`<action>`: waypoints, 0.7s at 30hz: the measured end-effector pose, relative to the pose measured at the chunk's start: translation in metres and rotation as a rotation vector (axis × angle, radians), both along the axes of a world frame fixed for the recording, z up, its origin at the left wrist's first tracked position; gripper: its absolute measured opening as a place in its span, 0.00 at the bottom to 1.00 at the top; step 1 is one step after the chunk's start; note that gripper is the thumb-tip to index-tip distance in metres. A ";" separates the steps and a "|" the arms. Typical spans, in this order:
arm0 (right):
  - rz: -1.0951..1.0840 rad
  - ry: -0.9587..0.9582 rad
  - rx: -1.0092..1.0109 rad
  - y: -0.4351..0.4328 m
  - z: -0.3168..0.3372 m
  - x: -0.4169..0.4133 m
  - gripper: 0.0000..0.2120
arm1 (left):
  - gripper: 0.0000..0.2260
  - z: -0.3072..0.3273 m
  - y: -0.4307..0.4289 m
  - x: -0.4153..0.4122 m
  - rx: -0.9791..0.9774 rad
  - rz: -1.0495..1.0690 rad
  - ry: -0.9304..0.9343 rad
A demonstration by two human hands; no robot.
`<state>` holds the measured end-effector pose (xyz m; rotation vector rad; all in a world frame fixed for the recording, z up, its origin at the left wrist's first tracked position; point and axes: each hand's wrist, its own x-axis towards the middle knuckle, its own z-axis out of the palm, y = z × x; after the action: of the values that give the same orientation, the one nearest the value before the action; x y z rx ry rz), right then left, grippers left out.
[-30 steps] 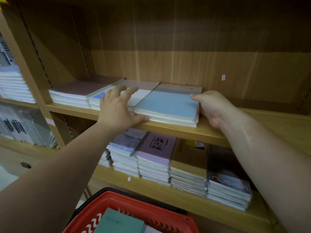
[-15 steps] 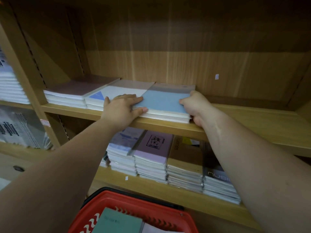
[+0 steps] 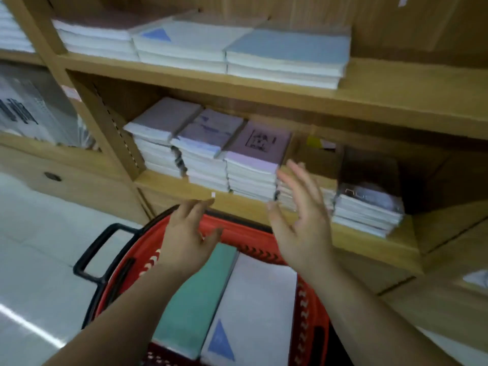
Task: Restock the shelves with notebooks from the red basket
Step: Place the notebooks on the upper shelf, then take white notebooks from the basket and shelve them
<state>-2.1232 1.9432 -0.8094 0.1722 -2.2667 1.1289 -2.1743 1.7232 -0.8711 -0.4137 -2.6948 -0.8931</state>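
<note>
While both hands (image 3: 245,233) hover spread and empty, flat rectangular notebooks (image 3: 227,307) lie in the slotted red plastic basket (image 3: 306,307)

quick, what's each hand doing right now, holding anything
Left hand: open, empty, fingers spread above the red basket.
Right hand: open, empty, raised in front of the lower shelf.

Soft, even indoor light; strong motion blur throughout; wide-angle bending at edges.
</note>
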 end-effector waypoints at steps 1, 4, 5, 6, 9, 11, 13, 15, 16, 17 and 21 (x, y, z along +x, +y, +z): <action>0.020 -0.132 0.011 -0.005 -0.029 0.005 0.23 | 0.29 -0.025 -0.002 0.011 -0.045 -0.013 -0.114; -0.007 -0.504 -0.008 -0.013 -0.110 0.020 0.26 | 0.31 -0.075 0.000 0.042 -0.157 -0.068 -0.467; -0.031 -0.607 -0.006 -0.015 -0.131 0.026 0.27 | 0.32 -0.088 0.001 0.050 -0.196 -0.093 -0.538; -0.052 -0.700 0.005 -0.016 -0.149 0.032 0.28 | 0.32 -0.100 0.002 0.056 -0.237 -0.123 -0.580; -0.080 -0.919 -0.001 -0.017 -0.181 0.050 0.32 | 0.34 -0.119 0.005 0.067 -0.379 -0.209 -0.619; -0.102 -1.049 0.007 -0.016 -0.191 0.058 0.35 | 0.32 -0.124 0.008 0.072 -0.483 -0.253 -0.628; -0.152 -1.131 -0.017 -0.017 -0.198 0.063 0.39 | 0.29 -0.126 0.017 0.078 -0.558 -0.285 -0.624; -0.198 -1.200 -0.103 -0.019 -0.204 0.069 0.42 | 0.27 -0.128 0.027 0.083 -0.582 -0.267 -0.644; -0.201 -1.227 -0.132 -0.018 -0.208 0.072 0.43 | 0.28 -0.128 0.031 0.085 -0.592 -0.250 -0.662; -0.193 -1.246 -0.138 -0.018 -0.211 0.076 0.44 | 0.29 -0.129 0.034 0.087 -0.618 -0.247 -0.681; -0.183 -1.230 -0.149 -0.014 -0.218 0.081 0.42 | 0.38 -0.131 0.039 0.098 -0.745 -0.239 -0.761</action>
<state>-2.0426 1.9296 -1.0279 -1.0411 -3.0529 1.5134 -2.0759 1.7619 -1.0021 -0.6499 -3.7071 -0.0036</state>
